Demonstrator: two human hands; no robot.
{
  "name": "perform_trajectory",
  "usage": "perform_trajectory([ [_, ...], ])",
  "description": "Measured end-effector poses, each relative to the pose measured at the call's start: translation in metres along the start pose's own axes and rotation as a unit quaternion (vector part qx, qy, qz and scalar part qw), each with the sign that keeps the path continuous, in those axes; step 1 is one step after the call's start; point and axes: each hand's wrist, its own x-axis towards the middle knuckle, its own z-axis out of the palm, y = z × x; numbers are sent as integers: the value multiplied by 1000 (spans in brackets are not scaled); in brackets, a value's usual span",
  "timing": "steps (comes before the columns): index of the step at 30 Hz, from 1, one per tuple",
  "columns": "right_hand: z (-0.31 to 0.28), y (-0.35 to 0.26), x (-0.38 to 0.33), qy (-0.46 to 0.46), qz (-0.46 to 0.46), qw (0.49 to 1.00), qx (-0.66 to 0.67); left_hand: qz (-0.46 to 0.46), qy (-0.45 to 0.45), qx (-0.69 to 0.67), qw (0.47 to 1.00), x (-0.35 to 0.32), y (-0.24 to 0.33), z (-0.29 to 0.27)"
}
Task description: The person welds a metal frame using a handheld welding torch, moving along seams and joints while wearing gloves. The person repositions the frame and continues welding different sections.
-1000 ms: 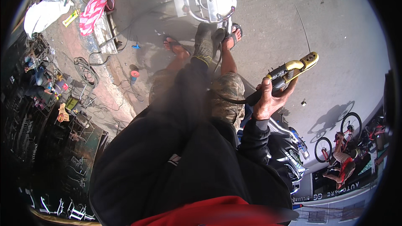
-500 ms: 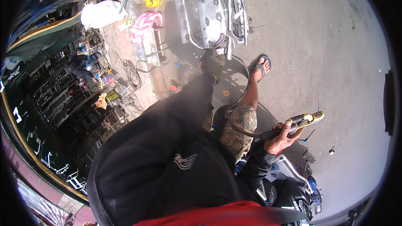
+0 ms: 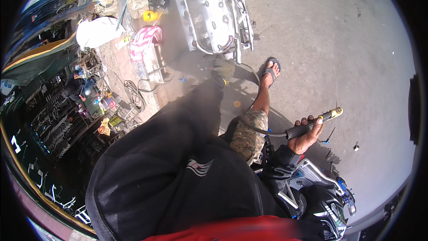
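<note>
My right hand (image 3: 306, 135) is closed round the dark handle of a welding electrode holder (image 3: 331, 115) with worn yellow jaws. A thin welding rod (image 3: 336, 87) sticks out from those jaws, pointing away over the ground. From the handle's other end, a thick cable (image 3: 267, 132) loops past my knee. My left hand (image 3: 223, 68), in a greyish work glove, is at the near end of a shiny metal frame (image 3: 209, 11) with rails and a dotted plate. Its fingers are hidden or unclear, so I cannot tell whether it grips the frame.
A motorcycle part with a metal rack (image 3: 307, 176) lies close by my right arm. Leftward are a pink-and-white cloth (image 3: 145, 40), a coiled cable (image 3: 133, 96), a yellow object (image 3: 150, 16) and a white sack (image 3: 96, 32). Another person (image 3: 73, 87) works among metal parts at far left.
The view has shifted, so the frame and the ground things sit further left. My right hand has turned the electrode holder slightly, with fingers wrapped round the handle. My left glove stays by the frame.
</note>
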Motion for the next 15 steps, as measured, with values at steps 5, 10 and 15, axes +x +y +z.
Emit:
perform_trajectory([
  [5,24,34,-50,6,-72,997,27,75,-34,-168,982,11,-11,3],
  [10,38,91,-112,48,-108,992,40,77,-135,-228,961,23,-9,2],
  [15,36,139,-170,95,-79,987,98,102,-95,-246,959,23,-5,5],
])
